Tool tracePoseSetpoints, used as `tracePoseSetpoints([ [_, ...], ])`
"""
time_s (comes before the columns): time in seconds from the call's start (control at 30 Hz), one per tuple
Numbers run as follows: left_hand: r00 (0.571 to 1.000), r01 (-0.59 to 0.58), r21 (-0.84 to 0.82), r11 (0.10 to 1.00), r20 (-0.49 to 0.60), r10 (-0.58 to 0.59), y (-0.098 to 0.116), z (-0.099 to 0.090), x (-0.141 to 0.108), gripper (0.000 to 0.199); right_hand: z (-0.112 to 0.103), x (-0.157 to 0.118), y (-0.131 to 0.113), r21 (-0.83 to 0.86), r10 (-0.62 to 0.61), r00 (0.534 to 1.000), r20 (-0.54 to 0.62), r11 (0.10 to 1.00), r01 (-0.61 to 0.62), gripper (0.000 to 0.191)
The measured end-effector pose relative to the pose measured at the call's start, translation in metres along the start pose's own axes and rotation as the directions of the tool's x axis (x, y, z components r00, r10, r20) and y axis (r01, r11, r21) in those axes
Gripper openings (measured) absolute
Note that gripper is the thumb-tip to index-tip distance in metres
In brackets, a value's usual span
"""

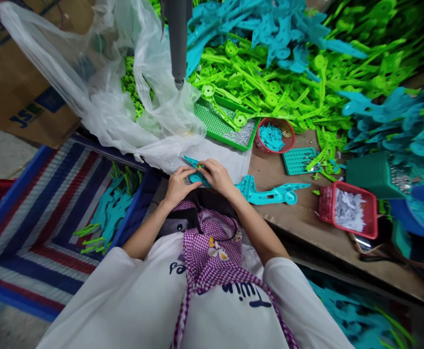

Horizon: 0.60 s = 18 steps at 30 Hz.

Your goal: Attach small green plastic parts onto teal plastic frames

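Note:
A blue plastic piece (pixel 196 178) with a pointed end is held between both hands at the table's near edge. My left hand (pixel 178 184) is closed round its left side. From the right, my right hand (pixel 216 175) pinches at its top, where a small green bit shows between the fingers. Just right of my right hand, another long blue piece (pixel 270 194) lies flat on the brown table (pixel 266 169). A dark screwdriver tool (pixel 178 53) hangs point down above and beyond the hands.
Green (pixel 266 82) and blue parts (pixel 280 29) are heaped at the back. A green tray (pixel 250 145), a red basket (pixel 290 140), a teal tray (pixel 291 165) and another red basket (pixel 325 203) stand on the right. A plastic bag (pixel 106 121) and a striped crate (pixel 1 228) are left.

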<state>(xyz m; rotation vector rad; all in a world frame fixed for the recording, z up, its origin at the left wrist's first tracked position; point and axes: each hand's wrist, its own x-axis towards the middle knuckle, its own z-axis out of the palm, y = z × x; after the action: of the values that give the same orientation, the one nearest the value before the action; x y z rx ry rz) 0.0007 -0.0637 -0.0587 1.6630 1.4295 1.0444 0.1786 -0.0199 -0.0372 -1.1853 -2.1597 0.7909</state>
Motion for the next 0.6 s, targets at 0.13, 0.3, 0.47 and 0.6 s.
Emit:
tracePoseSetpoints([
  [0.13,0.981,0.166,-0.161,0.973,-0.077,-0.180,0.012,-0.009,-0.006,0.061,-0.008,-0.010,-0.010,0.066,-0.051,0.994,-0.092,0.996,0.058,0.040],
  [0.3,0.917,0.358,-0.669,0.652,0.120,-0.380,0.055,-0.012,-0.019,0.071,-0.010,-0.040,-0.056,0.100,-0.140,0.971,-0.192,0.982,0.162,0.033],
  [0.47,0.943,0.321,-0.641,0.698,0.286,-0.170,0.101,0.006,-0.008,0.065,-0.021,-0.059,-0.070,0.135,-0.033,0.945,-0.325,0.987,0.081,0.022],
  [0.6,0.870,0.195,-0.491,0.849,0.486,0.082,0.140,0.035,0.028,0.072,-0.057,-0.073,-0.056,0.177,0.124,0.800,-0.586,0.984,-0.023,0.017],
])
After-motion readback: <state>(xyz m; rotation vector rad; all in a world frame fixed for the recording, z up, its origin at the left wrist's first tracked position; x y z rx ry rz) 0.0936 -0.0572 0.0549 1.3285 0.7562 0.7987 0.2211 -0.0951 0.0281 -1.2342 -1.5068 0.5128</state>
